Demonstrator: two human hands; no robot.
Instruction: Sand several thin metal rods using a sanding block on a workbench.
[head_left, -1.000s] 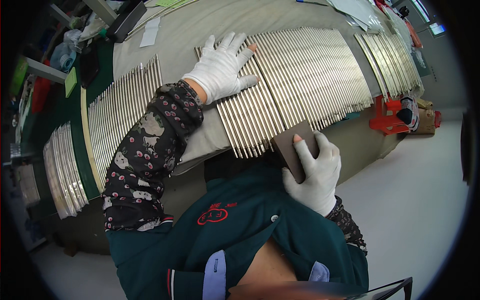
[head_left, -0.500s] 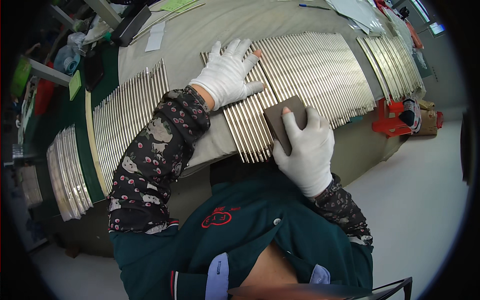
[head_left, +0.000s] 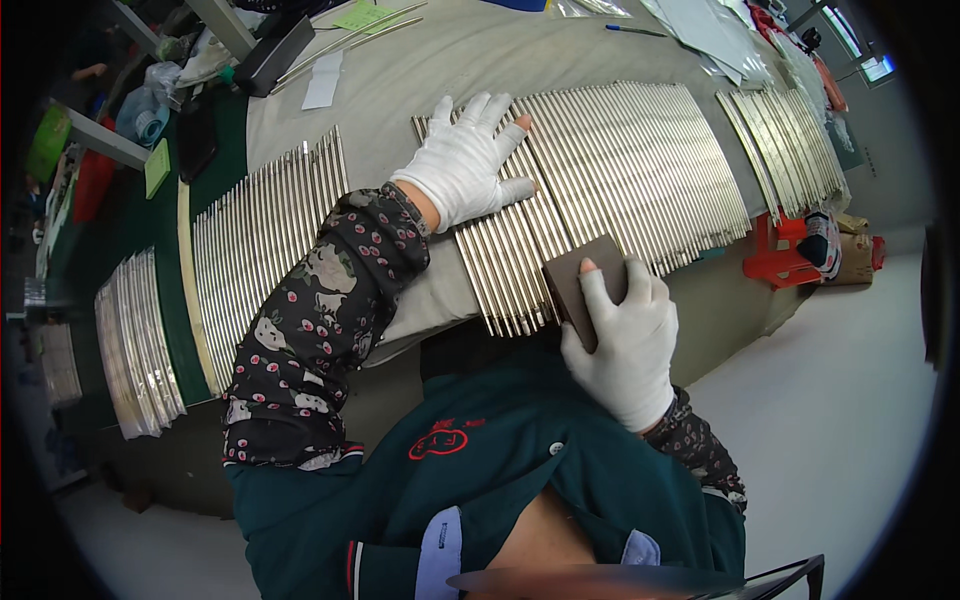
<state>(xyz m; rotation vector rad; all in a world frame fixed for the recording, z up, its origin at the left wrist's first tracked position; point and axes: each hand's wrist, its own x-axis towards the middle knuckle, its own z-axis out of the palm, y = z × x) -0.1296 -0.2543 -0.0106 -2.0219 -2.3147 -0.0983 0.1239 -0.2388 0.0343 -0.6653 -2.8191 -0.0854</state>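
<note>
Slim shiny metal rods lie side by side in a broad row across the table before me. My left hand, in a white glove with some fingertips bare, rests on the rods at the row's left part, its fingers spread. In my right hand, gloved the same way, is a dark brown-grey sanding block. Thumb and fingers grip it at the near ends of the rods, by the table's front edge. The block hides the rod ends beneath it.
More rods lie to the left, and another group sits at the right. Wrapped rods are at the far left. A paper slip, a blue pen and a dark box lie farther back. A red stool stands right.
My right hand has drawn the sanding block nearer to me, toward the rods' near ends. My left hand stays spread on the rods. The whole view has shifted slightly.
</note>
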